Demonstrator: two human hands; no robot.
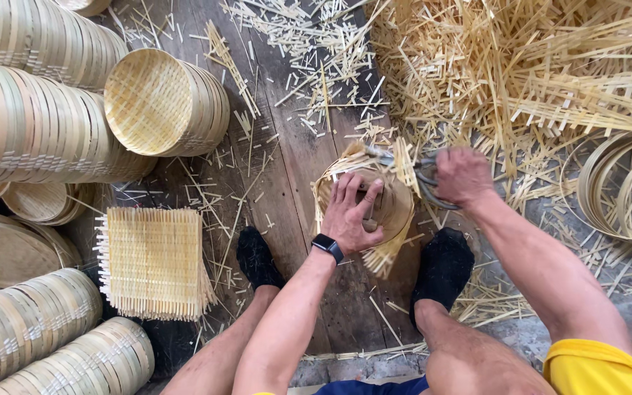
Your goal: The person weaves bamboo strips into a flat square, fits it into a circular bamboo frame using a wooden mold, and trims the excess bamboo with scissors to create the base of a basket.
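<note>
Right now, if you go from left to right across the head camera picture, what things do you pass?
Stacked bamboo trays → square woven mat → left hand pressing inside a round woven basket → right hand gripping shears at the basket's rim → empty bamboo hoops.

Bare plank floor (287,183) open left of left hand (352,213) fingers. Offcut heap (521,80) crowds beyond right hand (462,175) fingers; hoops (623,190) block right. Woven mat stack (153,262), basket stacks (31,124) far left.
</note>
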